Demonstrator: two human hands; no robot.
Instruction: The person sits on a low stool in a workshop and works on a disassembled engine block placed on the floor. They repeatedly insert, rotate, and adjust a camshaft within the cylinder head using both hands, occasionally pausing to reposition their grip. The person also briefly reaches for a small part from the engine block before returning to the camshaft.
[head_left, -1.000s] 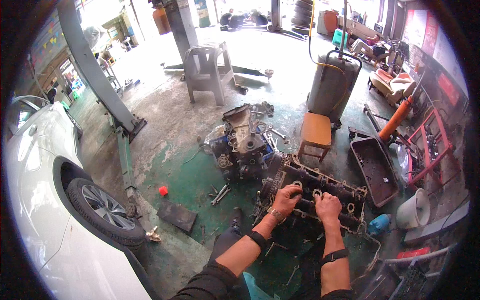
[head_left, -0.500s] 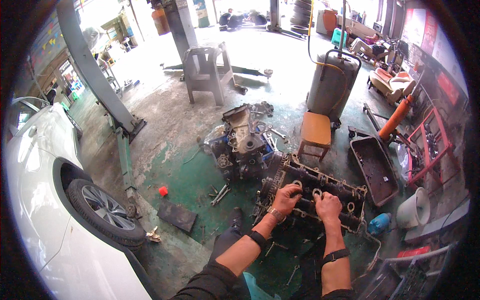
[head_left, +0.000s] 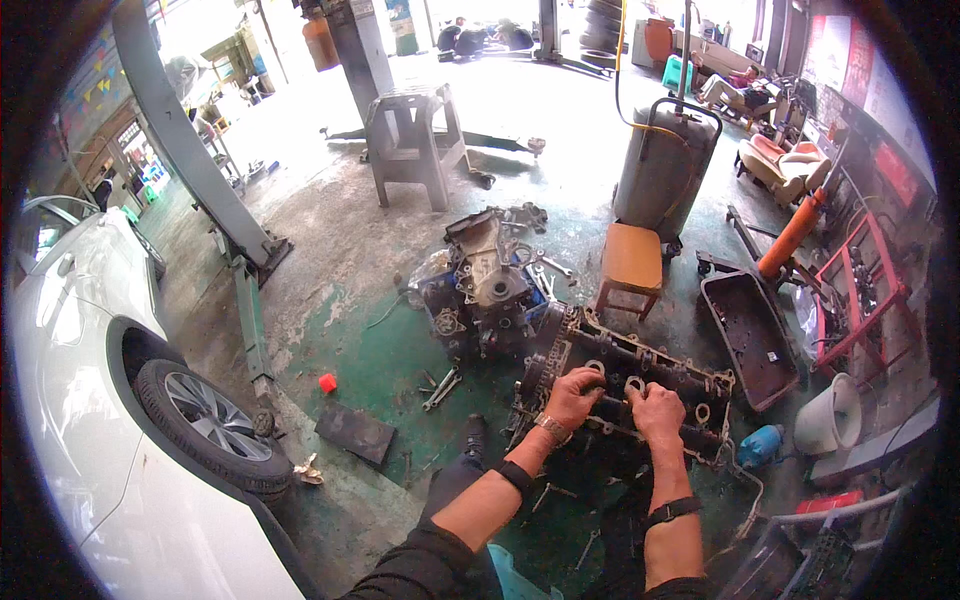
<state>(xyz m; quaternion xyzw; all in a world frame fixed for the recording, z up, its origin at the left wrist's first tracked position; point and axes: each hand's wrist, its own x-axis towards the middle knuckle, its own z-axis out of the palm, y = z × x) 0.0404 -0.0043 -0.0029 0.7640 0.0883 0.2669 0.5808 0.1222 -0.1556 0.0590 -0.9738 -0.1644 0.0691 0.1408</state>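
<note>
A dark, greasy engine part [head_left: 685,390] with a pale, scalloped rim, which looks like a cylinder head, lies before me. Several pale round rings show along its middle. My left hand [head_left: 572,398] is bent over it with the fingers closed beside one ring [head_left: 596,367]. To its right, my right hand [head_left: 658,412] is also closed, thumb and finger at a second ring [head_left: 635,383]. What lies between the fingers is too small or hidden to tell. A third ring [head_left: 702,413] sits uncovered right of my right hand.
An engine block [head_left: 490,285] stands just beyond, with wrenches [head_left: 441,390] on the floor nearby. A wooden stool [head_left: 632,262], a black tray [head_left: 750,340], a blue bottle [head_left: 760,446] and a white bucket [head_left: 828,412] stand rightward. A white car [head_left: 80,350] fills the left side.
My right thumb and fingers have shifted very slightly at their ring. My left hand and the engine part look the same as before.
</note>
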